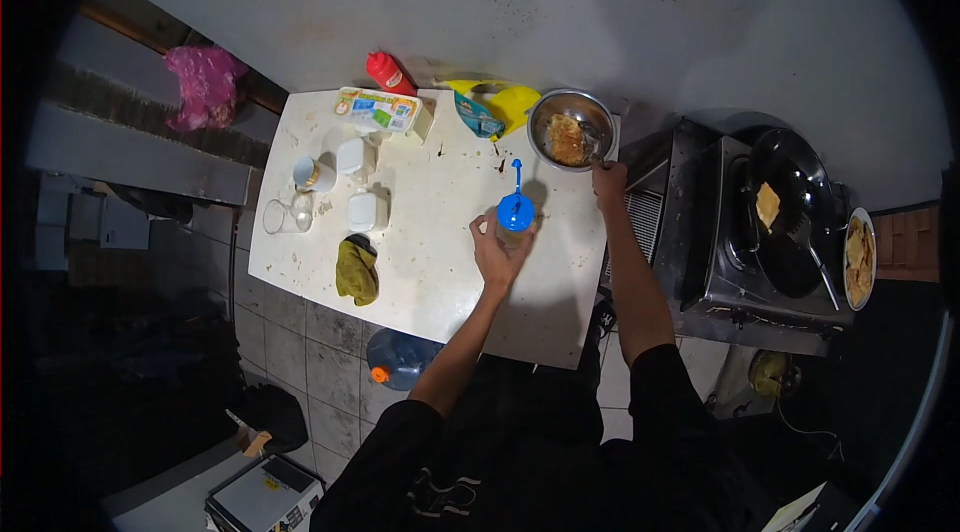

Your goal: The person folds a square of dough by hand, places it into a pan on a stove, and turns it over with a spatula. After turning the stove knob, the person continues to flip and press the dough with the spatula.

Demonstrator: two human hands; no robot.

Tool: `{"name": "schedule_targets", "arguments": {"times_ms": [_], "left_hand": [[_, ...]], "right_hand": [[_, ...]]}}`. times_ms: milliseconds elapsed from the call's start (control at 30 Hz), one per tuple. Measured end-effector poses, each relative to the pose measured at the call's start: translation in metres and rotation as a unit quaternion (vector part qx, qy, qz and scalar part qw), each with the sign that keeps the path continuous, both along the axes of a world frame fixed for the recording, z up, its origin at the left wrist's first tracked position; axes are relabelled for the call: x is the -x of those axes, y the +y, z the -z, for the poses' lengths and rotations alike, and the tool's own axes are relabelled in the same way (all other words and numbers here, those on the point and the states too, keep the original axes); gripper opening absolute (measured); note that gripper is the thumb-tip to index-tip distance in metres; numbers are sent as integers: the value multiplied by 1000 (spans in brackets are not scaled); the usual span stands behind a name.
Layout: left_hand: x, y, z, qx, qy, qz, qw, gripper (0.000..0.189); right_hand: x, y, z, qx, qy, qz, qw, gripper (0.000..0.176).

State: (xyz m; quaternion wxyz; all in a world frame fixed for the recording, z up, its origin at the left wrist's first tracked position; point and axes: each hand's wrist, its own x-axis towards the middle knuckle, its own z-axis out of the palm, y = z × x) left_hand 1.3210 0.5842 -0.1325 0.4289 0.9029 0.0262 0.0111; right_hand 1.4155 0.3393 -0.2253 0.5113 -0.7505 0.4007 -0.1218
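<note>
Left hand (pixel 497 254) grips blue-lidded container (pixel 515 215) (round lid); right hand (pixel 608 182) holds a utensil (pixel 592 144).

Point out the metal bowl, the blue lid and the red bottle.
metal bowl (pixel 536 120): head view, left rim.
blue lid (pixel 515 215): head view, middle of its top.
red bottle (pixel 390 74): head view, its body.

The left hand (pixel 497 257) hides most of the blue-lidded container (pixel 515 215); carton (pixel 378 110) print too small to read
</note>
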Motion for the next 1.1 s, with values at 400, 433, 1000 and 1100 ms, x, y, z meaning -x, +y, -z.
{"name": "schedule_targets", "arguments": {"times_ms": [400, 433, 1000, 1100], "left_hand": [[-44, 30, 19, 34, -64, -59, 996, 64], [-52, 35, 22, 34, -64, -57, 996, 64], [-16, 37, 46, 173, 76, 11, 982, 67], [3, 20, 40, 307, 173, 66, 934, 57]], "right_hand": [[39, 64, -10, -118, -14, 19, 993, 28], [41, 68, -5, -113, 5, 15, 994, 27], [72, 90, -69, 93, 129, -86, 984, 27], [67, 81, -89, 70, 179, -126, 973, 30]]}}
